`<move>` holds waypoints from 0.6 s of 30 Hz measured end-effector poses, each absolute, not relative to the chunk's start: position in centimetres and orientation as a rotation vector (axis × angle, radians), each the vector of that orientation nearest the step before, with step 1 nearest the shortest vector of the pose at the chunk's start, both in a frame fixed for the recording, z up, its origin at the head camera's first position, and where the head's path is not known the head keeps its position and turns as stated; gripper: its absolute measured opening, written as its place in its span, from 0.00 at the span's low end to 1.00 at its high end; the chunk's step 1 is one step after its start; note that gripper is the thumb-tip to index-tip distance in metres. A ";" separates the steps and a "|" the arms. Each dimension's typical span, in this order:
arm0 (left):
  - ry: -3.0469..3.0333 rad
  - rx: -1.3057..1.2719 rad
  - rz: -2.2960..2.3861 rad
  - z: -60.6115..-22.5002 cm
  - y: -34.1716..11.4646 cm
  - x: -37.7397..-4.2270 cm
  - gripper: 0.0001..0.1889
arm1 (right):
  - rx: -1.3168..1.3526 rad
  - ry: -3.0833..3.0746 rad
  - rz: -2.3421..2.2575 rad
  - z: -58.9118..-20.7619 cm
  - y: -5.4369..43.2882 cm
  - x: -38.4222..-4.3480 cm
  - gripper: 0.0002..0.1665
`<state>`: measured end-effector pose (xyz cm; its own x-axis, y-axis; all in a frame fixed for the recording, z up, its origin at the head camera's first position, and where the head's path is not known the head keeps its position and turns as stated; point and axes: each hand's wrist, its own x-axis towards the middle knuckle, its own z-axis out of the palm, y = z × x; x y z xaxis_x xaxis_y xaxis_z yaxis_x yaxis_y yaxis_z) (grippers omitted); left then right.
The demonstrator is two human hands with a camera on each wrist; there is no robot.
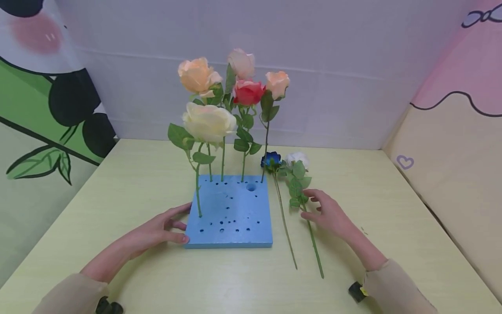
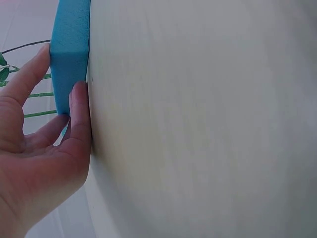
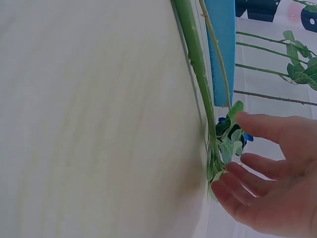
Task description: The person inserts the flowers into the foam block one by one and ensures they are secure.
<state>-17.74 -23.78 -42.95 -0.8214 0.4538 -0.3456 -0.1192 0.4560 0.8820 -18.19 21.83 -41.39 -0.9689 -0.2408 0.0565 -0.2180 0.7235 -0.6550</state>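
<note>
A blue foam block [image 1: 243, 209] with many holes lies on the table, several artificial roses standing upright in it. My left hand [image 1: 161, 229] rests against the block's left side, its fingertips touching the edge; in the left wrist view, that hand [image 2: 54, 129] has its fingers spread along the block's side. On the right, a white rose [image 1: 298, 159] with a green stem lies beside a blue rose [image 1: 271, 160] with a thin brownish stem. My right hand [image 1: 327, 213] is at the white rose's leaves, thumb and fingers apart. In the right wrist view, the right hand [image 3: 277, 173] has nothing gripped.
Standing in the block are a cream rose [image 1: 209, 122] at front left, a peach rose [image 1: 198, 75], a pale pink rose [image 1: 241, 63], a red rose [image 1: 249, 92] and a small peach rose [image 1: 277, 83]. A pale cloth [image 1: 333, 87] hangs behind the table [image 1: 137, 187].
</note>
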 end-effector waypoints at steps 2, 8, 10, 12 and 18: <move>2.162 0.279 1.370 -43.0 -23.8 -17.7 0.50 | -0.370 2.870 -1.088 -41.4 22.0 -18.4 0.36; 2.168 0.283 1.374 -42.9 -23.8 -17.6 0.50 | -0.344 2.851 -1.024 -41.5 22.3 -19.0 0.36; 2.169 0.286 1.377 -42.8 -23.8 -17.6 0.50 | -0.335 2.845 -0.998 -41.5 22.4 -19.2 0.36; 2.169 0.287 1.379 -42.8 -23.7 -17.6 0.50 | -0.335 2.835 -0.978 -41.5 22.5 -19.4 0.35; 2.168 0.294 1.375 -42.9 -23.9 -17.6 0.50 | -0.281 2.776 -0.915 -41.4 22.3 -19.7 0.38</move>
<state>-17.64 -23.91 -42.89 -0.8245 0.4582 -0.3321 -0.1050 0.4528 0.8854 -19.73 22.25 -41.44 -0.9608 -0.2425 -0.1343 -0.1152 0.7899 -0.6024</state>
